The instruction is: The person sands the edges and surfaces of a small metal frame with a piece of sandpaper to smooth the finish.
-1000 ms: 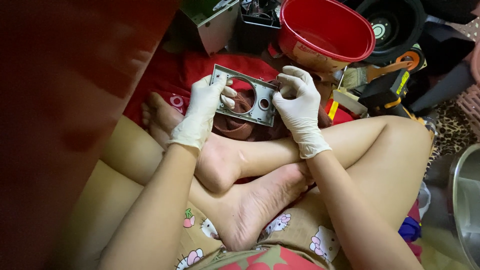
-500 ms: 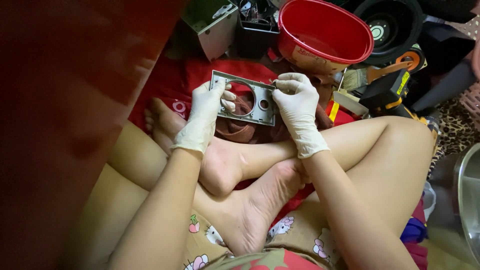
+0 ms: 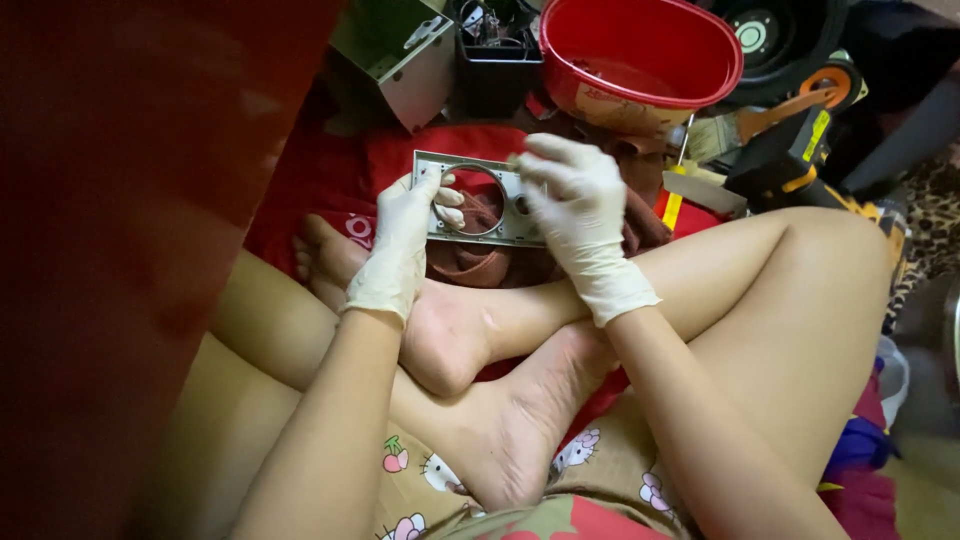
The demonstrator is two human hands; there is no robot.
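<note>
A flat grey metal plate (image 3: 478, 166) with one large round hole and a smaller hole is held above my crossed legs. My left hand (image 3: 400, 235), in a white glove, grips its left end with the fingers curled round the edge. My right hand (image 3: 578, 210), also gloved, covers the plate's right end and holds it there. Under the plate lies a brown cloth (image 3: 470, 260) on a red mat (image 3: 330, 170).
A red plastic basin (image 3: 640, 55) stands just beyond the hands. A grey metal box (image 3: 395, 60) and a black bin of parts (image 3: 495, 50) sit at the back left. Tools with yellow and orange parts (image 3: 790, 130) lie to the right. A dark red surface (image 3: 120, 200) fills the left side.
The plate and both hands have shifted slightly left and lower in view as the camera moved. My right hand now covers more of the plate's right end.
</note>
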